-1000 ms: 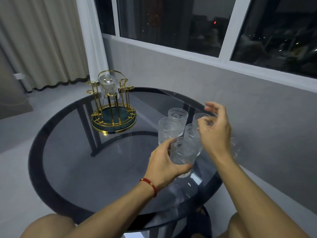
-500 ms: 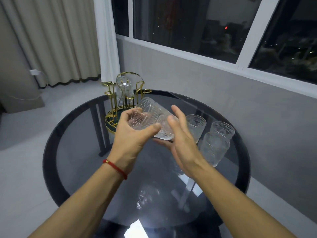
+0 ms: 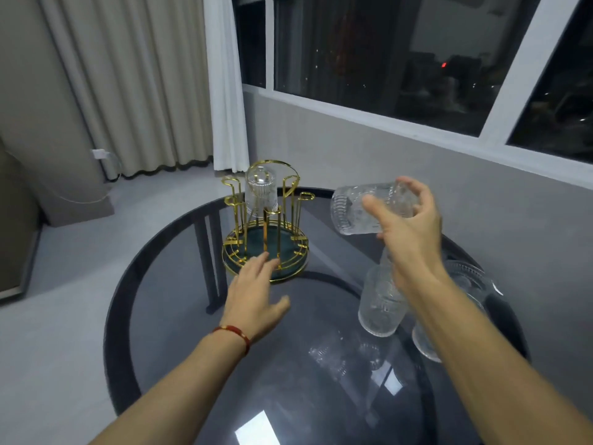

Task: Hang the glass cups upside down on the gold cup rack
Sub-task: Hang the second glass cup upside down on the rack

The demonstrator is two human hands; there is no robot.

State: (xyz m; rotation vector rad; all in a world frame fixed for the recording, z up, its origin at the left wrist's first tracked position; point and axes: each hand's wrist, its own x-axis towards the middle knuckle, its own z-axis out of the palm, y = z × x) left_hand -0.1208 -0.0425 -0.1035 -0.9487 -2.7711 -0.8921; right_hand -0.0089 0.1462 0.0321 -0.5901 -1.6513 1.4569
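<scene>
The gold cup rack [image 3: 265, 239] with a dark green base stands on the far left part of the round glass table [image 3: 179, 309]. One ribbed glass cup [image 3: 260, 195] hangs upside down on a rear peg. My right hand [image 3: 409, 229] holds another glass cup [image 3: 356, 210] on its side in the air, right of the rack, mouth pointing left. My left hand [image 3: 255, 295] is open, fingers spread, just in front of the rack's base rim. More glass cups [image 3: 380, 303] stand on the table under my right forearm, partly hidden by it.
A grey wall and a window sill run close behind the table on the right. Curtains [image 3: 134, 85] hang at the back left over a grey floor. The table's dark metal legs show through the glass top.
The glass passed from my left hand into my right, which now holds it alone further right. My left hand let go and moved down toward the rack's base.
</scene>
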